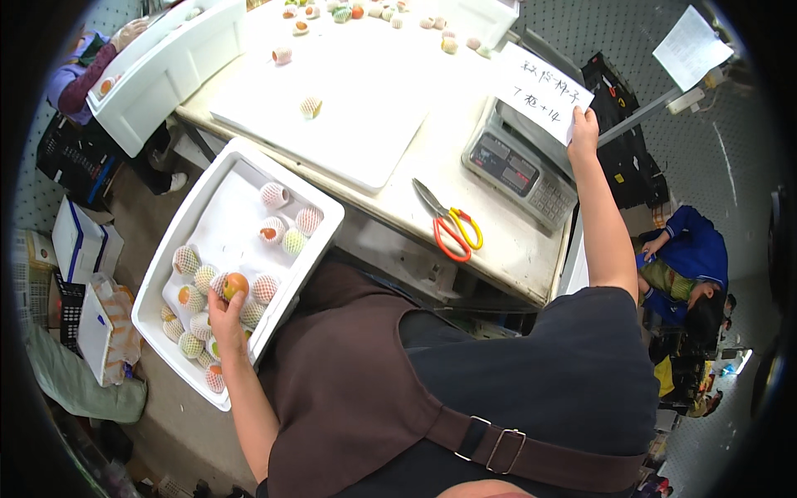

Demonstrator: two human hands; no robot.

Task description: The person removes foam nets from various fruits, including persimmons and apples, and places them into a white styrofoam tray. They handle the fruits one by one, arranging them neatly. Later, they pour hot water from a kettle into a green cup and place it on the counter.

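Observation:
My left hand (225, 317) grips a round orange fruit (236, 287), a tomato or a persimmon, over a white foam box (149, 299). Fruits in foam net sleeves (186, 260) crowd the box's near end, with a few farther up on its white lining. My right hand (584, 134) pinches the edge of a white paper sheet (540, 90) bearing handwriting. That sheet hangs over part of a digital scale (517, 171). Scissors (445, 218) with one red and one yellow handle lie on the table (398, 208) between my hands, touched by neither.
A white foam board (373, 149) on the table carries a netted fruit (311, 108); more fruits are strewn at the far side. At upper left a person's arm (93, 75) reaches into another foam box (180, 68). Someone in a blue jacket (700, 243) is at right.

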